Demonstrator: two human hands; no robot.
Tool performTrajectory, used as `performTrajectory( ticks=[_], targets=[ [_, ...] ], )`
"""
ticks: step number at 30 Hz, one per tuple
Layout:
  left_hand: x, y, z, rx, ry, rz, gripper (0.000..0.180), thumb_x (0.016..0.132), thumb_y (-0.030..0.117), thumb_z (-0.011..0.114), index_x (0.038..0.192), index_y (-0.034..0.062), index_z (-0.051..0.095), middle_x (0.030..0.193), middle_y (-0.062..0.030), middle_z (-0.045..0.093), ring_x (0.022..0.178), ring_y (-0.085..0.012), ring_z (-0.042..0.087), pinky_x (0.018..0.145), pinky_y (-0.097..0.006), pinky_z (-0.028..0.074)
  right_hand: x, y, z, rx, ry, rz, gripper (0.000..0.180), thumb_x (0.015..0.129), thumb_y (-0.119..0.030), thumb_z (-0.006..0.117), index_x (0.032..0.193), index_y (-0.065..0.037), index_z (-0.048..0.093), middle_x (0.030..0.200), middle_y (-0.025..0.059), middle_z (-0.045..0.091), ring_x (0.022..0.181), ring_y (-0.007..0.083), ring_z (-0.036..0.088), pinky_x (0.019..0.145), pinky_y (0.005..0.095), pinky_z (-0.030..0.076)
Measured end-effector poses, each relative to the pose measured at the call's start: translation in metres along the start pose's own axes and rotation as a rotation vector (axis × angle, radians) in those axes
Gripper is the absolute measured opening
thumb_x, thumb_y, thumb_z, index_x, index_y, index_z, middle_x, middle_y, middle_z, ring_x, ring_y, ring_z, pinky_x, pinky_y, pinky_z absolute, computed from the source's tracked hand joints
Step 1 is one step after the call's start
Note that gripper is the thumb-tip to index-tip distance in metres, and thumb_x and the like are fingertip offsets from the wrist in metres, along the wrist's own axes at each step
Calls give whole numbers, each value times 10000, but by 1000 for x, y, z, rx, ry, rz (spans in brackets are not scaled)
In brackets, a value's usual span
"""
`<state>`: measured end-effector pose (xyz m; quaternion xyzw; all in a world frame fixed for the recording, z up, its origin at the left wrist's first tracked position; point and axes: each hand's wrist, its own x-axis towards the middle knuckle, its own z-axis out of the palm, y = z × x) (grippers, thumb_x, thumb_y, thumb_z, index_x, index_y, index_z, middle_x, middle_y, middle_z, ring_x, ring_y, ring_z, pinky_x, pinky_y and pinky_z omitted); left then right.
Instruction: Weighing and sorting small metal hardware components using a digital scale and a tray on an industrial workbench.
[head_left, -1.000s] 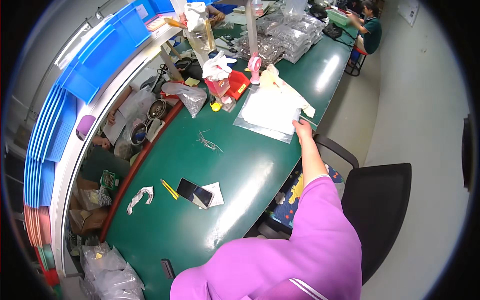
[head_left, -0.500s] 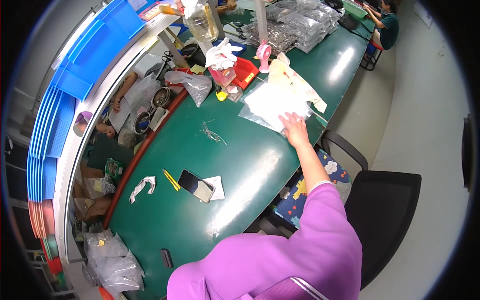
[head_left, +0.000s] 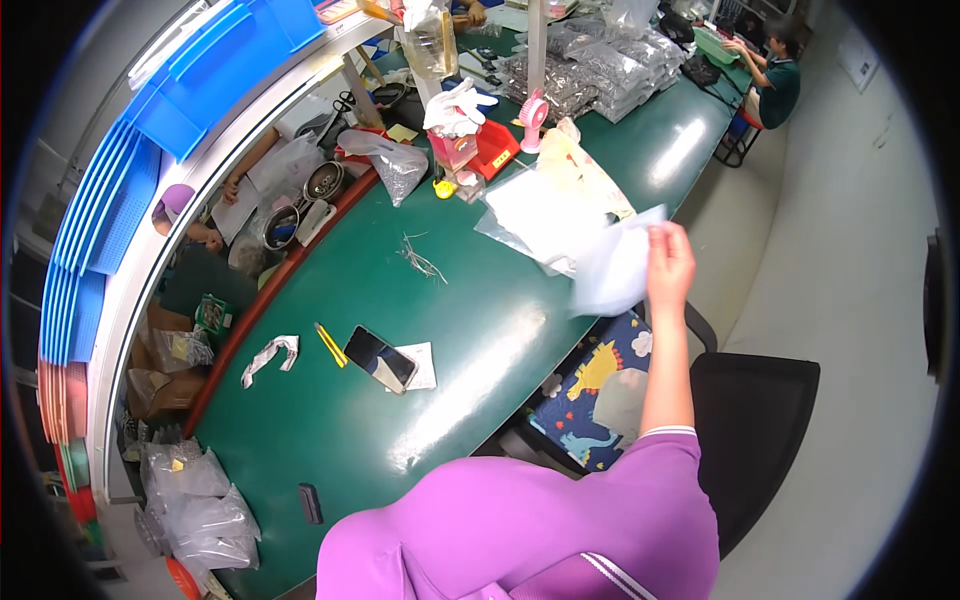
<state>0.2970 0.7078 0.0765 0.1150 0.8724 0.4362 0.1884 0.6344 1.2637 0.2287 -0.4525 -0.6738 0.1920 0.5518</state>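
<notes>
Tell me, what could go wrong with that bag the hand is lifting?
1. The right hand pinches the clear bag only at its top edge, off the table, so it might slip and fall toward the chair.
2. The bag hangs close to the stack of bags at the table's edge, so swinging it could drag some off.
</notes>
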Motion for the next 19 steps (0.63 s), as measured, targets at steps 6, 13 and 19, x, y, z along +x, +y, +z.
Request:
performTrajectory(
  ticks=[6, 13, 19],
  targets=[
    [-26, 108, 9, -247, -291, -159, 285, 913, 267, 461, 1081, 45, 520, 1045, -64, 561, 942, -171, 567, 771, -293, 462, -39, -57, 43, 634, -278, 496, 297, 882, -317, 532, 870, -24, 578, 783, -32, 542, 721, 48, 459, 671, 203, 400],
    [-10, 250, 47, -856, -636, -28, 443, 899, 298, 477, 1219, 3, 395, 1158, -118, 500, 1037, -172, 503, 882, -325, 414, -164, -130, 130, 902, -717, 862, 252, 920, -236, 453, 1008, -13, 531, 884, 30, 574, 779, 88, 523, 706, 234, 441],
    [-33, 245, -3, -349, -160, -67, 312, 823, 185, 607, 1094, 52, 531, 958, -56, 610, 864, -122, 563, 791, -272, 455, -229, -151, 134, 919, -1146, 999, 424, 916, -223, 456, 1266, -9, 351, 1190, 119, 486, 1105, 181, 471, 911, 291, 393]
  ],
)
